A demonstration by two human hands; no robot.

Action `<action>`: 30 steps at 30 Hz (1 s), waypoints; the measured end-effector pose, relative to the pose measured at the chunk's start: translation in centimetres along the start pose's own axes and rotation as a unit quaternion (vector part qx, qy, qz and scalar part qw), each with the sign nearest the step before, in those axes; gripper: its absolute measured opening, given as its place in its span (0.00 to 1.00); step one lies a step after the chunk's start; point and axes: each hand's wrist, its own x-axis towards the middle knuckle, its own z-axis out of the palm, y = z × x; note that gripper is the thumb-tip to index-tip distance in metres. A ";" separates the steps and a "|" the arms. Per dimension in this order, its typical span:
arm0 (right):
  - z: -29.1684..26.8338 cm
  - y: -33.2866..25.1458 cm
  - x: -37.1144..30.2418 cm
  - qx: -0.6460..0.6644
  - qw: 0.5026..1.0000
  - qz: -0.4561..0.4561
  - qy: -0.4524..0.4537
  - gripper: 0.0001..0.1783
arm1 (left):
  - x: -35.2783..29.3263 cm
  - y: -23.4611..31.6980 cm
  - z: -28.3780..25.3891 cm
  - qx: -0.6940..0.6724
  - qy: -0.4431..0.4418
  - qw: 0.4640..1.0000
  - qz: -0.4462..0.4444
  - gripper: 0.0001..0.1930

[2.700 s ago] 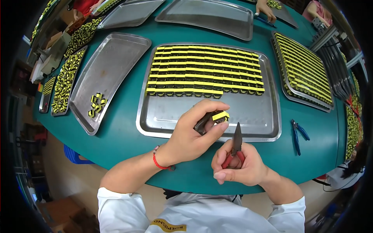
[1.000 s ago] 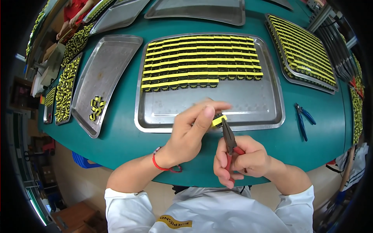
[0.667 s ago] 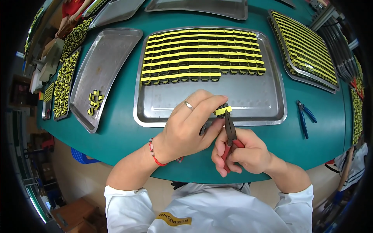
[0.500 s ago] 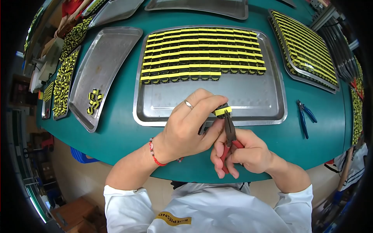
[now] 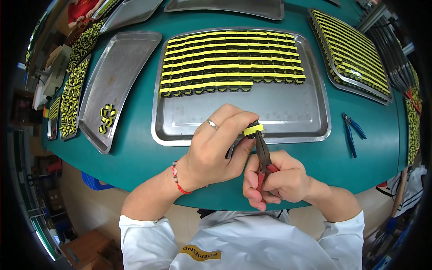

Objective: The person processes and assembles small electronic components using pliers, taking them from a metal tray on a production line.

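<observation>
1. At left, a long steel tray [image 5: 121, 67] carries a few loose parts [image 5: 107, 119] at its near end; perhaps they are there to be within easy reach.
2. In the middle, a wide steel tray [image 5: 204, 116] holds straight rows of yellow-and-black parts [image 5: 231, 59], side by side at its far side. This order probably makes counting easy.
3. The left hand [image 5: 213, 148] pinches one small yellow-and-black part [image 5: 253, 129] between thumb and fingers, above the near rim of the wide tray. The yellow face is left uncovered, I think, so the tool can come to it.
4. The right hand [image 5: 283, 177] is wrapped around the red-handled pliers [image 5: 263, 156]. Their tips meet the part; whether they clamp it, I cannot tell.
5. At right, blue cutters [image 5: 350, 135] lie on the green table [image 5: 373, 148], seemingly kept near the right hand.
6. About writing: an ochre patch [image 5: 200, 253] on the white garment [image 5: 252, 238] bears dark letters, upside down here. I see no other readable label.
</observation>
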 end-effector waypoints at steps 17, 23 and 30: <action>-0.7 -0.4 0.0 -0.050 0.998 0.015 -0.031 0.15 | -0.1 -0.3 0.3 0.014 0.007 1.000 0.014 0.22; 0.0 -0.4 0.0 -0.032 0.999 0.000 -0.022 0.16 | 0.2 -0.3 0.3 0.012 0.017 1.000 0.011 0.21; -0.3 -0.7 -0.1 -0.040 0.997 0.033 -0.059 0.19 | 0.0 -0.2 0.2 0.015 0.024 1.000 0.010 0.21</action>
